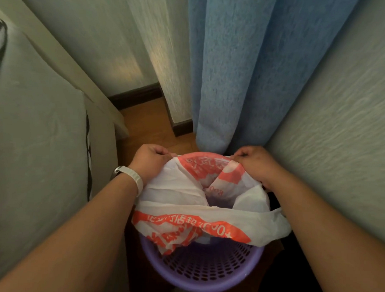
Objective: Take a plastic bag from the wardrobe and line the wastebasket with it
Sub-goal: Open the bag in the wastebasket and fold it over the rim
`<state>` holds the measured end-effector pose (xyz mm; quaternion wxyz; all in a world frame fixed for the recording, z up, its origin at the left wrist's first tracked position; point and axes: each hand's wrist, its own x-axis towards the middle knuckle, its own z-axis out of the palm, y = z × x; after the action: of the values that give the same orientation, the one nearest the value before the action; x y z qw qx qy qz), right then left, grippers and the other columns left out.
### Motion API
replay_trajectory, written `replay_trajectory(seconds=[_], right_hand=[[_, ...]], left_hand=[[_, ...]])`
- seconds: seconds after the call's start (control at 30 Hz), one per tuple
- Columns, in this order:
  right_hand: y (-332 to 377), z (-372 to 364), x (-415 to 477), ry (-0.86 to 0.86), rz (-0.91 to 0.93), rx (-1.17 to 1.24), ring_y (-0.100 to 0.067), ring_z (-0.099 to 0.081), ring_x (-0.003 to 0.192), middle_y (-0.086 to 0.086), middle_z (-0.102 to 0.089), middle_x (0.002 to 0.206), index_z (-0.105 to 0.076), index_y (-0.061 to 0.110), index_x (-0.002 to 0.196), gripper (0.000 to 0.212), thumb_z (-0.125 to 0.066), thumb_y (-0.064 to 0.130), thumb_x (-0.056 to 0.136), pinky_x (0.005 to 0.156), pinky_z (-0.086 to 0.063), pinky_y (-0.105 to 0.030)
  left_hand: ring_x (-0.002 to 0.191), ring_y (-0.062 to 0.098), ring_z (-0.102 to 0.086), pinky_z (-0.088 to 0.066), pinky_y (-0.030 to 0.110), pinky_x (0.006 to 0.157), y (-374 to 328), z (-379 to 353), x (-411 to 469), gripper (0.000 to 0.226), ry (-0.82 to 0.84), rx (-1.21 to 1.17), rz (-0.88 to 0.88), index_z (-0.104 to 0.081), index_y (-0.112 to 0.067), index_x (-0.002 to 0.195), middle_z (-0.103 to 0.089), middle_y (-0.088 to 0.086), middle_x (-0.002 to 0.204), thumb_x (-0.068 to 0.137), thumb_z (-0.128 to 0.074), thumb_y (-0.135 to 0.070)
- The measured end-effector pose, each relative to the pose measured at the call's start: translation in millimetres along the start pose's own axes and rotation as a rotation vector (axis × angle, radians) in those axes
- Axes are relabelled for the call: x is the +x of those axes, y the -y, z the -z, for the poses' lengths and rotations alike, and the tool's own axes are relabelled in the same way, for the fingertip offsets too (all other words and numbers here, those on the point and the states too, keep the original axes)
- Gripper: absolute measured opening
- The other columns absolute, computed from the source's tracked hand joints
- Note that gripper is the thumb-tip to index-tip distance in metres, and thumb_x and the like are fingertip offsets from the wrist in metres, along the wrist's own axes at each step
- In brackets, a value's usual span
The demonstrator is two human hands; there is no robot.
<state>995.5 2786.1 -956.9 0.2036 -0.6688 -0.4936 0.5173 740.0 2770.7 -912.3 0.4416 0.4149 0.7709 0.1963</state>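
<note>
The bag (198,203), white with orange print, is lying open across the mouth of the purple basket (201,272), its far edge sitting over the basket's far rim while its near edge is drooping loose inside the near rim. The left hand (150,160) is pinching the bag at the basket's far left rim and the right hand (256,163) is pinching it at the far right rim, both closed tight on plastic. A blue curtain (245,71) is hanging just behind the basket, and a white watch (131,176) is sitting on the left wrist.
</note>
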Motion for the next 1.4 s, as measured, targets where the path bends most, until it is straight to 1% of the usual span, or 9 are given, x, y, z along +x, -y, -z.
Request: replay_trajectory(seconds=[0.1,0.23,0.33,0.47,0.57,0.67,0.8,1.03,1.4], right_hand=[[-4,0,-1,-0.021,0.009,0.016,-0.012,-0.063,0.065,0.004,-0.069,0.064,-0.07,0.018,0.069,0.017,-0.072,0.02,0.085,0.062,-0.048,-0.023],[2,1,-6,-0.108,0.051,-0.019,-0.019,-0.067,0.082,-0.001,-0.072,0.084,-0.072,0.017,0.085,0.01,-0.064,0.022,0.089,0.076,-0.053,-0.03],[9,3,-17,-0.165,0.121,-0.142,-0.022,-0.064,0.091,-0.002,-0.07,0.096,-0.069,0.017,0.099,0.016,-0.059,0.028,0.092,0.083,-0.051,-0.032],[18,7,-40,-0.172,0.273,-0.379,-0.023,-0.061,0.088,-0.002,-0.066,0.096,-0.065,0.02,0.101,0.02,-0.059,0.035,0.091,0.079,-0.051,-0.035],[18,6,-53,-0.11,0.345,-0.51,-0.023,-0.059,0.089,0.0,-0.059,0.097,-0.063,0.024,0.1,0.023,-0.059,0.041,0.086,0.079,-0.051,-0.037],[12,2,-62,-0.056,0.363,-0.599,-0.026,-0.059,0.098,-0.002,-0.057,0.108,-0.057,0.026,0.113,0.035,-0.06,0.043,0.083,0.085,-0.051,-0.042],[2,-3,-61,0.022,0.343,-0.642,-0.033,-0.06,0.101,-0.009,-0.06,0.113,-0.04,0.03,0.128,0.043,-0.056,0.022,0.088,0.083,-0.051,-0.044],[4,-9,-42,-0.123,0.364,-0.639,-0.04,-0.061,0.096,-0.016,-0.064,0.106,-0.05,0.017,0.112,0.021,-0.047,0.013,0.092,0.074,-0.049,-0.041],[6,-14,-24,-0.292,0.395,-0.44,-0.039,-0.061,0.098,-0.013,-0.068,0.109,-0.056,0.022,0.125,0.034,-0.05,0.016,0.093,0.078,-0.052,-0.042]], left_hand=[[0.083,0.024,-0.069,-0.06,0.033,0.073,6,0,0,0.013,-0.009,-0.021,-0.022,-0.076,-0.015,0.086,-0.072,0.005,0.088,0.091,-0.068,-0.024],[0.088,0.014,-0.064,-0.053,0.028,0.077,7,0,-11,0.015,-0.129,0.066,-0.214,-0.069,-0.025,0.094,-0.067,-0.008,0.091,0.098,-0.057,-0.032],[0.094,0.013,-0.06,-0.05,0.031,0.082,2,3,-21,0.014,-0.143,0.239,-0.393,-0.068,-0.027,0.101,-0.064,-0.009,0.099,0.095,-0.059,-0.036],[0.097,0.012,-0.059,-0.052,0.033,0.084,-1,1,-33,0.03,-0.038,0.542,-0.519,-0.066,-0.025,0.114,-0.066,-0.005,0.109,0.091,-0.062,-0.043],[0.106,0.017,-0.06,-0.051,0.036,0.089,1,-5,-36,0.032,0.007,0.651,-0.539,-0.06,-0.026,0.123,-0.064,-0.003,0.119,0.094,-0.059,-0.04],[0.11,0.023,-0.061,-0.05,0.037,0.091,8,-7,-34,0.03,-0.034,0.658,-0.533,-0.058,-0.024,0.127,-0.065,0.002,0.123,0.098,-0.054,-0.034],[0.105,0.028,-0.063,-0.047,0.033,0.08,14,-7,-29,0.03,-0.113,0.664,-0.506,-0.056,-0.022,0.127,-0.067,0.006,0.119,0.101,-0.049,-0.035],[0.097,0.027,-0.064,-0.04,0.029,0.072,11,-6,-18,0.032,-0.201,0.633,-0.439,-0.055,-0.022,0.129,-0.068,0.006,0.114,0.104,-0.04,-0.036],[0.113,0.024,-0.058,-0.043,0.032,0.085,6,3,-3,0.037,-0.341,0.52,-0.445,-0.054,-0.023,0.132,-0.061,0.002,0.128,0.097,-0.052,-0.038]])
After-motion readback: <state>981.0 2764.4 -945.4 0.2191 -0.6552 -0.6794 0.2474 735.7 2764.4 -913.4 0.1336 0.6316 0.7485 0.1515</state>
